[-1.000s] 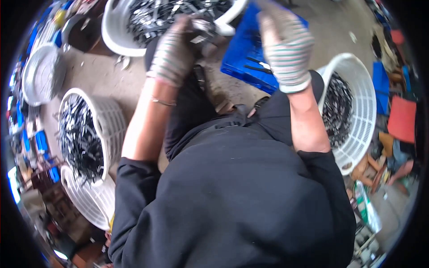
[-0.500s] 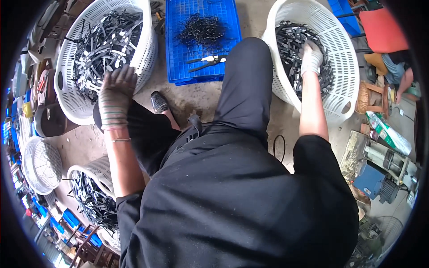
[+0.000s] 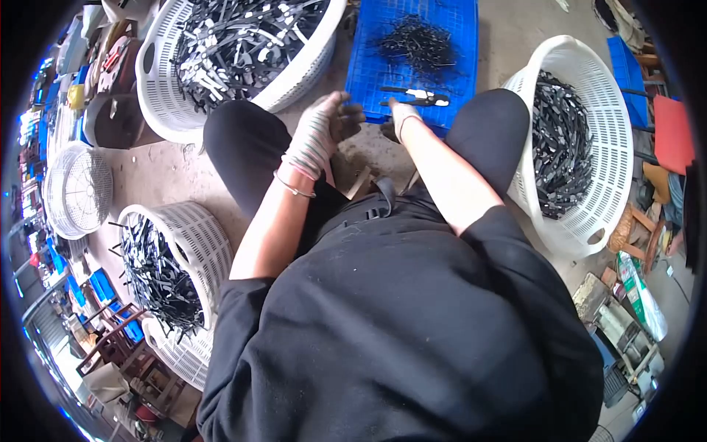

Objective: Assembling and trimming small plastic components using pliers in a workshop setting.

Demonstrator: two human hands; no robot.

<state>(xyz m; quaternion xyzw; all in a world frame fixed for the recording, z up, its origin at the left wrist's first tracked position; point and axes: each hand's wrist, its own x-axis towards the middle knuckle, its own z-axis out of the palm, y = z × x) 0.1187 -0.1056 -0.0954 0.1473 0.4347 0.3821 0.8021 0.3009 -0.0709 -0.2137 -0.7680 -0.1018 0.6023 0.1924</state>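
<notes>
My left hand (image 3: 328, 129), in a striped knit glove with dark fingers, hovers over the floor before the blue crate (image 3: 361, 70). Its thumb and fingers stand apart, with nothing visible in them. My right hand (image 3: 401, 119), gloved too, is at the crate's near edge, facing the left one. A thumb or finger stretches out and the rest shows partly; I see nothing in it. On the crate lies a black and silver plier-like tool (image 3: 423, 96), just beyond the right hand. Behind it is a pile of thin black scraps (image 3: 416, 44).
White slatted baskets of black and silver strip-like parts stand at the upper left (image 3: 210, 136), lower left (image 3: 210, 236) and right (image 3: 615, 147). A round white mesh cover (image 3: 77, 188) is at far left. A red seat (image 3: 673, 136) is at far right.
The view has shifted right. My left hand has left the upper-left basket's rim, and my right hand has come out of the right basket. Both are now close together in front of the crate.
</notes>
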